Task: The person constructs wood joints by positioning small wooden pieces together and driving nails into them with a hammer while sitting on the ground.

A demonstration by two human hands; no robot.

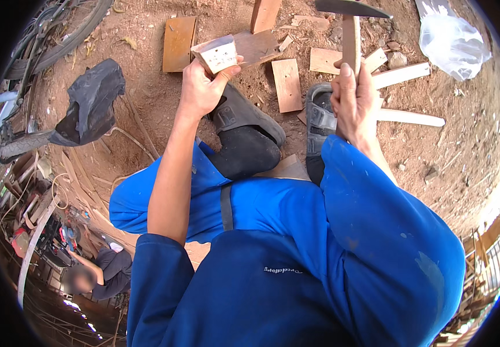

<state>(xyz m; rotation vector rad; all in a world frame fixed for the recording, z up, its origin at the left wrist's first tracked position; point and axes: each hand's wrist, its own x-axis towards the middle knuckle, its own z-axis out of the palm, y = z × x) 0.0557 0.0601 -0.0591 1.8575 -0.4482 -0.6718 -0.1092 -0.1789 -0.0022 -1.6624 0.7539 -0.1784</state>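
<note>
My left hand [202, 89] grips a small wooden block [217, 56], its pale, dark-specked face turned up toward me and my thumb along its near edge. A reddish-brown board [256, 47] lies just beyond it. Closed round a wooden handle, my right hand [354, 101] holds a hammer [352, 40] upright, its dark metal head at the top edge of the view. Close to the right hand, a flat wood piece [324, 60] and two pale strips, one a long stick [412, 117], rest on the dirt. My sandalled feet are between the hands.
Several wood offcuts lie about, among them an orange-brown board [179, 44] and a light rectangular piece [286, 85]. A clear plastic bag [452, 43] sits at the far right. On the left are a black plastic bag [91, 101] and a bicycle wheel [79, 40]. Another person [108, 272] is at lower left.
</note>
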